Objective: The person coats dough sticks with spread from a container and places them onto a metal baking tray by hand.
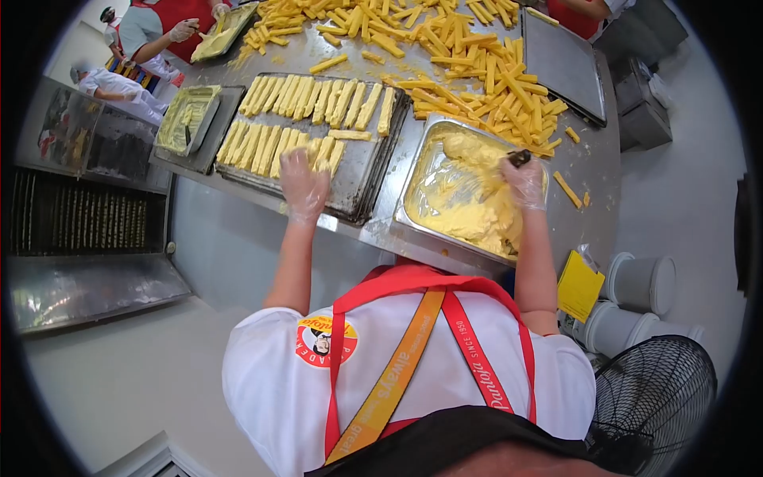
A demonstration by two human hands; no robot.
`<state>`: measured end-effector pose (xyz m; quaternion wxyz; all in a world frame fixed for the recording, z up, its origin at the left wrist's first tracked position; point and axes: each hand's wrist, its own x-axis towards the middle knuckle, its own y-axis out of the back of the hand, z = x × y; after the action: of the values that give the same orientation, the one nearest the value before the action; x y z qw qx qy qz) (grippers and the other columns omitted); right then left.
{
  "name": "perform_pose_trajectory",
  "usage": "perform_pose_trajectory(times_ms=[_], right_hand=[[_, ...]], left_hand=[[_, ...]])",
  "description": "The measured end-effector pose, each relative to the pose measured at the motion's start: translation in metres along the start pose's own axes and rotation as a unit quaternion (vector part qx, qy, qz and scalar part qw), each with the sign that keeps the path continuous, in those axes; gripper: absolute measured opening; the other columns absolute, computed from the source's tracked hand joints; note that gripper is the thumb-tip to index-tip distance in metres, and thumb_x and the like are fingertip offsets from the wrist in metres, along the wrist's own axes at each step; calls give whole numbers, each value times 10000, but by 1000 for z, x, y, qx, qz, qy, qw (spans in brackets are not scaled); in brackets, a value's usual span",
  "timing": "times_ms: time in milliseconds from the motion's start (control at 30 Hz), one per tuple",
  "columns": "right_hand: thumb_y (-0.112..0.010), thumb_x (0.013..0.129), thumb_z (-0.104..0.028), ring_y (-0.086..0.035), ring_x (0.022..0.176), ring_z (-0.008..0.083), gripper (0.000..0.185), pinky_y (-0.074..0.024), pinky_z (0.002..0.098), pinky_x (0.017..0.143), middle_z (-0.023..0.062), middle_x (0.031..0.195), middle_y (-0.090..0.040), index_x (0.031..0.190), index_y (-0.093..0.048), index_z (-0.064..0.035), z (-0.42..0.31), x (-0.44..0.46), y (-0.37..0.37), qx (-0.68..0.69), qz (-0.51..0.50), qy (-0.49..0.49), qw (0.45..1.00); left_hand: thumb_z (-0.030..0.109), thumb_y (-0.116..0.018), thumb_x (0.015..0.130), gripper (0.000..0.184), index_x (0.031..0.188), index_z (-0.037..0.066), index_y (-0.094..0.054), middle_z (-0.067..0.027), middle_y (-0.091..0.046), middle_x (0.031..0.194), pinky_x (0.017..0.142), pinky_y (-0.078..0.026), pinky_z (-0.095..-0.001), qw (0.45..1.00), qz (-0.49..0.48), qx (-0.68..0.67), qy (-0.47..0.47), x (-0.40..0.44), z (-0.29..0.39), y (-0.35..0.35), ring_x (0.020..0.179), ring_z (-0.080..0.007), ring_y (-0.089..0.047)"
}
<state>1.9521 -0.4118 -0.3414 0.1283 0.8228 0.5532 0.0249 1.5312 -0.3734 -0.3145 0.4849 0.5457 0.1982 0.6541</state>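
Note:
My left hand [306,184], in a clear plastic glove, is over the near row of cream-coated sticks [253,147] on a dark baking tray [355,176]. Its fingers look apart and touch or nearly touch the sticks at the row's right end; the fingertips are partly hidden. My right hand [525,184], gloved too, is closed around the dark handle [519,157] of a tool whose lower part I cannot make out. It is at the right side of a metal pan [411,184] holding pale yellow cream [469,219]. One coated stick [350,135] lies crosswise between the two rows.
Plain yellow sticks [477,67] are heaped behind the pan on the metal table [592,159]. Another cream pan [187,119] stands at left, an empty-looking tray [564,67] at right. Co-workers [171,28] stand across. A fan [656,397] and white buckets [640,282] are at my right.

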Motion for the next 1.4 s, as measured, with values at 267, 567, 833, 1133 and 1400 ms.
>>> perform_pose_trajectory(times_ms=[267,567,833,1133,1400], right_hand=[[-676,809,-115,-602,687,160,125,-488,325,651,65,723,-610,883,-624,-29,-35,-52,-34,-110,-219,24,969],[-661,764,-64,-600,819,386,157,-509,422,726,188,874,-613,906,-599,-45,-49,-48,-48,-265,5,197,944],[-659,820,-93,-617,729,224,113,-502,338,652,88,830,-638,884,-607,-16,-14,-27,-8,-204,144,60,967],[-699,812,-178,-556,663,169,172,-487,322,642,38,731,-605,869,-628,-32,-17,-20,3,-62,5,-43,997],[-682,791,-107,-581,606,171,101,-479,314,585,71,697,-617,803,-610,-37,-39,-58,5,-180,-241,19,954]], left_hand=[[103,-626,742,365,1101,78,-568,-128,-591,1023,882,-464,-444,967,-112,3,-227,188,24,-122,1011,-325,-556],[250,-433,956,282,1065,120,-658,-111,-655,1106,957,-435,-461,900,-234,172,-326,294,34,-340,1067,-272,-598],[144,-504,916,212,1074,115,-643,-75,-665,1029,853,-471,-469,912,-197,131,-335,288,67,-297,994,-267,-616],[174,-615,882,317,1186,88,-634,-132,-673,921,692,-526,-349,901,-263,-316,-139,240,103,-112,815,-198,-650],[105,-665,741,401,1135,37,-634,-186,-625,1128,909,-487,-382,874,-320,-339,-137,76,118,-88,1044,-316,-604]])
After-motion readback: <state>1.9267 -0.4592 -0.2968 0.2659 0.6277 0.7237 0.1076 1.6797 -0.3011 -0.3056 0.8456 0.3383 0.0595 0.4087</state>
